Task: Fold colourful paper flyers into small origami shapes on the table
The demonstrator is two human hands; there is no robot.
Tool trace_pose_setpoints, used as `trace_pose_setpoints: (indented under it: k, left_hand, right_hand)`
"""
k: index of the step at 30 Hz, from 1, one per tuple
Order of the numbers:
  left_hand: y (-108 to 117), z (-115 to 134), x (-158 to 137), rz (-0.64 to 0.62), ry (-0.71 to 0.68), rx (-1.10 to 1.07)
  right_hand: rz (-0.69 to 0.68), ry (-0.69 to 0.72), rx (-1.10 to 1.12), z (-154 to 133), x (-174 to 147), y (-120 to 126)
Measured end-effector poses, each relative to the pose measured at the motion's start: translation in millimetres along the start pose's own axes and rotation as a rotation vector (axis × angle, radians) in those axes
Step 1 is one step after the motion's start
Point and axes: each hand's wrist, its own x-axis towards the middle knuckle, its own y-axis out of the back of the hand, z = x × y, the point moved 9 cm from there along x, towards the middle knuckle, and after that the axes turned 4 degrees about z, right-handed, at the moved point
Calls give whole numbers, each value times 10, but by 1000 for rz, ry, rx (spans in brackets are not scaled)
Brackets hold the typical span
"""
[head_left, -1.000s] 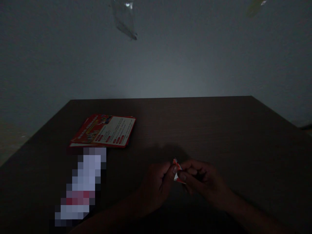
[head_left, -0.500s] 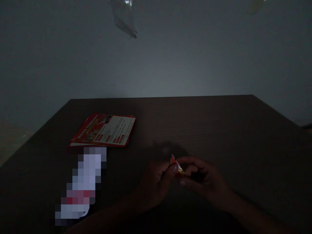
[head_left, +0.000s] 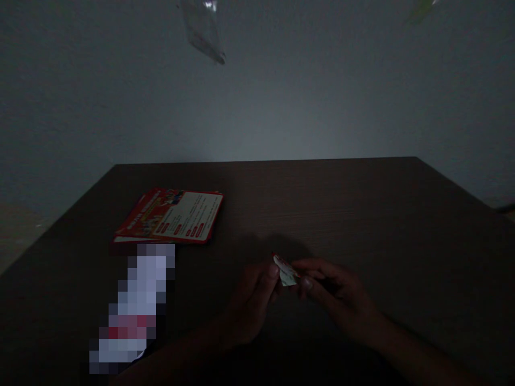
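Between my hands, near the front of the dark table (head_left: pixel 341 214), is a small folded piece of printed paper (head_left: pixel 287 275), with red at its edges and a pale face turned toward me. My left hand (head_left: pixel 255 297) pinches its left side, the thumb on top. On the right side, my right hand (head_left: pixel 341 295) grips its edge between thumb and fingers. Dim light hides some of the fingertips and the folds. A stack of red and white printed leaflets (head_left: pixel 189 214) lies farther back on the left.
A blurred-out, pixelated bright item (head_left: pixel 137 300) lies in front of the leaflets, beside my left forearm. Behind the table rises a grey wall (head_left: pixel 281 96), with a clear plastic bag (head_left: pixel 203 32) on it at the top.
The paper has turned in my fingers: its red and yellow printed side showed before, and now a pale side does. My left hand has moved slightly left.
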Motion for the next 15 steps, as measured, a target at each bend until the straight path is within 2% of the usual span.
trace_pose_setpoints:
  k: [7, 12, 15]
  left_hand:
    - [44, -4, -25, 28, 20, 91]
    - [7, 23, -15, -13, -1, 53]
    - [18, 33, -6, 4, -5, 44]
  right_hand:
    - [72, -58, -46, 67, 4, 80]
    - [71, -139, 72, 121, -4, 61]
    - [42, -187, 156, 169, -3, 29]
